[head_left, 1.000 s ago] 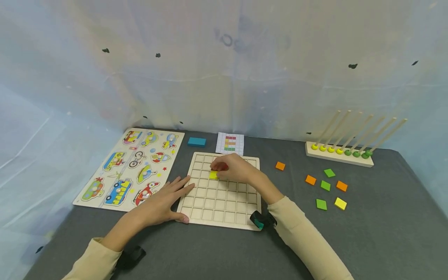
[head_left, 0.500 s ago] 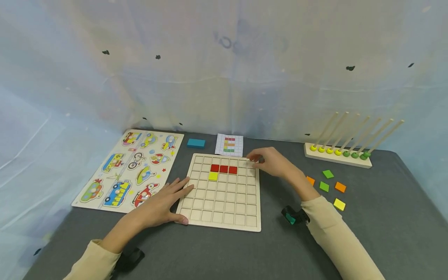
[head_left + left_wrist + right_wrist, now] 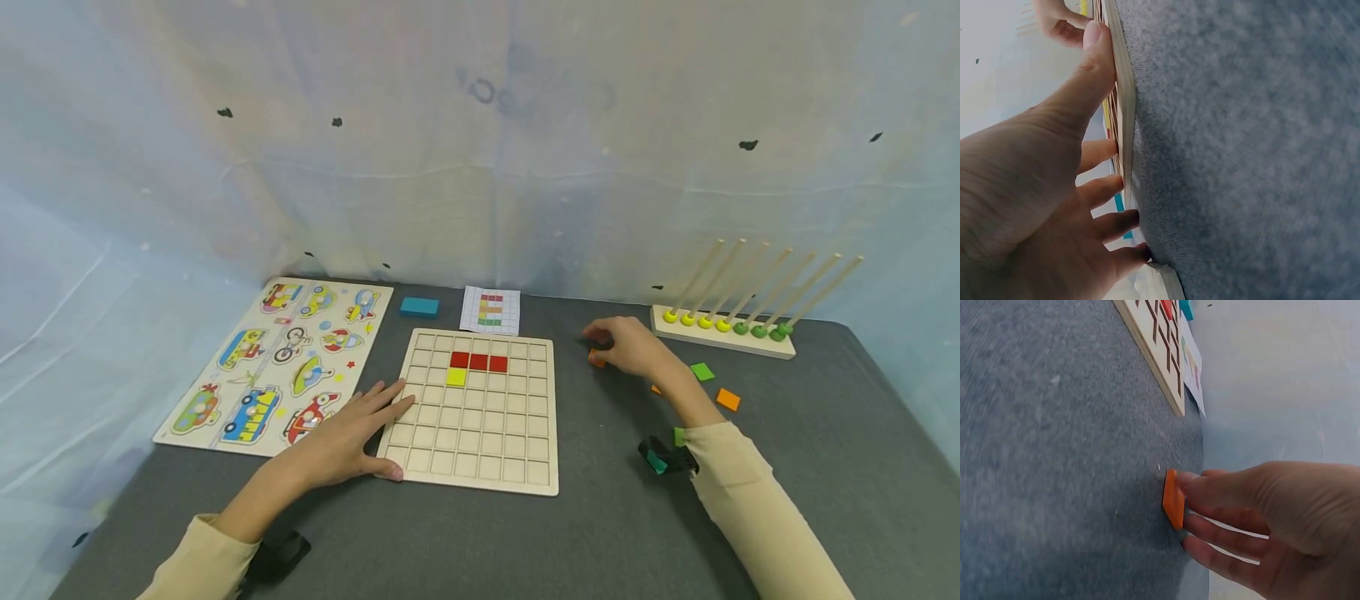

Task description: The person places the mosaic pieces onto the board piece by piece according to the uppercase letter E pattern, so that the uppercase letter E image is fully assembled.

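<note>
A wooden grid board (image 3: 472, 433) lies mid-table, with a row of three red tiles (image 3: 478, 362) and a yellow tile (image 3: 456, 377) below the left one. My left hand (image 3: 345, 429) rests on the board's left edge, fingers spread. In the left wrist view, the thumb (image 3: 1088, 72) lies along the board's rim. Right of the board, my right hand (image 3: 630, 346) has its thumb and fingers around an orange tile (image 3: 1173, 500) at the tabletop. The thumb covers part of that tile.
More tiles, among them a green tile (image 3: 702, 372) and an orange tile (image 3: 727, 399), lie right, partly hidden by the right arm. Behind stand a bead stand (image 3: 720, 332), a pattern card (image 3: 491, 311) and a blue block (image 3: 419, 307). A vehicle puzzle (image 3: 277, 367) lies left.
My right hand has left the yellow tile on the board, uncovering the red row, and moved right to the orange tile. The left hand has stayed put.
</note>
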